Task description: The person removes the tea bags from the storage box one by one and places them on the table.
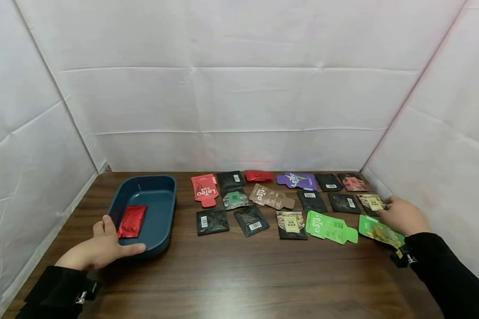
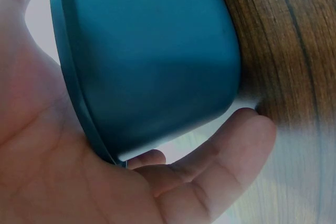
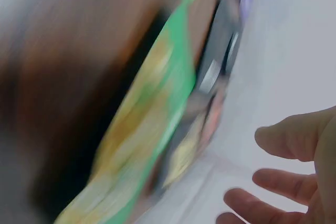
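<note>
A brown wooden table [image 1: 231, 274] is seen, with white walls on three sides. On its left part a dark blue tray [image 1: 159, 208] is set. A red packet [image 1: 131, 220] is laid flat inside the tray, near its front left corner.

The tray's near corner is held by the left hand [image 1: 100, 248]. The thumb is laid along the tray's front wall and the fingers are bent around the left rim. In the left wrist view the palm [image 2: 79, 182] is pressed against the blue tray [image 2: 152, 61], and the fingers are curled under its edge.

To the right of the tray, many flat packets are spread in rows on the table. A red one with white letters [image 1: 204, 189] is placed closest to the tray. Black ones, a tan one [image 1: 270, 196] and a purple one [image 1: 296, 180] are found farther along. A bright green packet with white letters [image 1: 330, 227] is seen in the front row.

At the far right, the right hand [image 1: 403, 215] is held over the packets. Its fingers are spread loosely, and nothing is gripped by it. Just under it a green and yellow packet [image 1: 380, 231] is laid, and a small dark packet with a yellow label [image 1: 372, 203] is touched or almost touched by the fingertips; which one cannot be told. The right wrist view is blurred, but open fingers [image 3: 286, 140] are shown there.

The two hands are kept well apart.
</note>
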The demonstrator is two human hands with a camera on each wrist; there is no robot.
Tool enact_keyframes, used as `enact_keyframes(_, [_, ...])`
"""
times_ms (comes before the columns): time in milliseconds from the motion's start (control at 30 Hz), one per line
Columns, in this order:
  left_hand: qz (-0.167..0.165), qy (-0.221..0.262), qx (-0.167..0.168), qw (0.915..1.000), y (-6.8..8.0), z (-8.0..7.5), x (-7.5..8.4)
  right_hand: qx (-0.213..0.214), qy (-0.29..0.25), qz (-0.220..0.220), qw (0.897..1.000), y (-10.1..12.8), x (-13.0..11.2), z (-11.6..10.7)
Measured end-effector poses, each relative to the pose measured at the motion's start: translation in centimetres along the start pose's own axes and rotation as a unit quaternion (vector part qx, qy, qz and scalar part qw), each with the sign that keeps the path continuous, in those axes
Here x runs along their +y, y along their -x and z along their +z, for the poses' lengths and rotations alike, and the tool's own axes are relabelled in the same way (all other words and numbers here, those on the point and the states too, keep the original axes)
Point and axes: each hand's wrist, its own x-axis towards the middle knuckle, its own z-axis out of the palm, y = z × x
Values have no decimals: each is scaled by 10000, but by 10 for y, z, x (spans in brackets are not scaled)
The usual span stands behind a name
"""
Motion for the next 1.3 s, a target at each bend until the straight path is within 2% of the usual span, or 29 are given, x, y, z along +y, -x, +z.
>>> enact_keyframes(67, [27, -122, 62, 9999, 0, 0, 1, 280, 202, -339, 9988, -8, -28, 3])
enact_keyframes(167, [42, -129, 134, 9998, 0, 1, 1, 883, 550, -957, 9900, -19, -83, 9])
enact_keyframes(233, [-3, -71, 165, 9998, 1, 1, 0, 1232, 785, -1488, 9780, -24, -126, 14])
enact_keyframes(367, [-152, -57, 201, 9997, 3, 0, 0, 1369, 1096, -2371, 9555, -29, -213, 24])
enact_keyframes(467, [-189, -105, 218, 9995, 3, 0, 3, 1471, 1371, -2956, 9339, -29, -273, 31])
enact_keyframes(600, [-204, -148, 278, 9993, 3, 0, 6, 1880, 1573, -3719, 8953, -27, -345, 40])
enact_keyframes(700, [-243, -173, 288, 9991, 2, 0, 6, 2090, 1557, -4175, 8705, -26, -394, 48])
enact_keyframes(800, [-295, -182, 285, 9990, 1, -1, 4, 2158, 1745, -4405, 8537, -23, -441, 63])
enact_keyframes(900, [-309, -150, 254, 9991, 1, -1, 1, 1979, 1948, -4555, 8458, -18, -483, 81])
enact_keyframes(967, [-283, -128, 213, 9993, 1, -1, 1, 1754, 1972, -4648, 8452, -14, -508, 93])
enact_keyframes(1067, [-187, -71, 120, 9997, 1, -1, 0, 1126, 1931, -4734, 8520, -8, -538, 108])
enact_keyframes(1200, [-41, 18, 43, 10000, 1, -2, 0, 186, 2242, -4592, 8594, -2, -565, 122])
enact_keyframes(1300, [-33, 73, 67, 9999, 2, -2, -2, -470, 2555, -4491, 8549, 3, -577, 131])
